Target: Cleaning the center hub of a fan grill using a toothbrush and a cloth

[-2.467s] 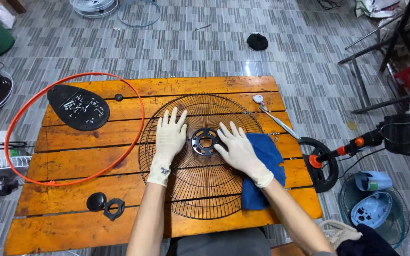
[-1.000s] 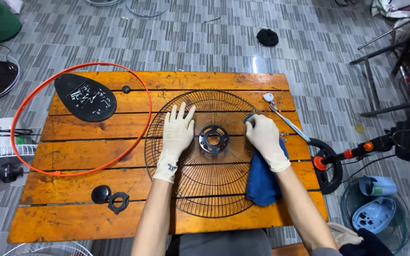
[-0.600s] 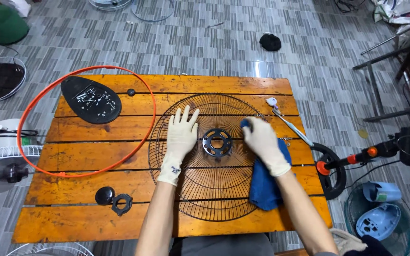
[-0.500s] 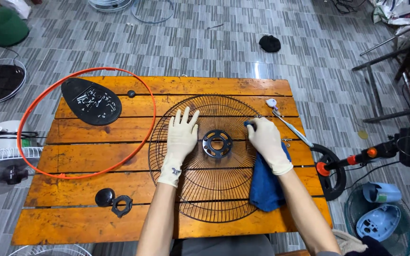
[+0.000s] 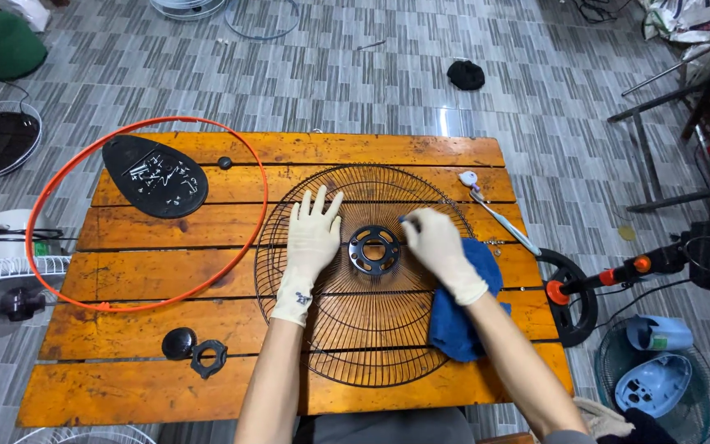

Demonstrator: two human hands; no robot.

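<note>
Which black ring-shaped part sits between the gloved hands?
The round black hub ring at the wire fan guard's centre; the notched black ring lies apart, near the table's front-left.

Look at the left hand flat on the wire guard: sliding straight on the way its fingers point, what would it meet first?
Probably the guard's far rim, past the left hand; beyond it lies bare table.

A round black wire fan guard (image 5: 371,329) lies at the middle of the orange wooden slatted tabletop (image 5: 166,386). The gloved left hand (image 5: 312,234) rests on it left of its black plastic hub ring (image 5: 374,249); the gloved right hand (image 5: 437,247) presses a blue cloth (image 5: 462,321) on it to the right. A thin orange hoop (image 5: 145,212) lies at the left, around a black teardrop-shaped plate (image 5: 155,175).
</note>
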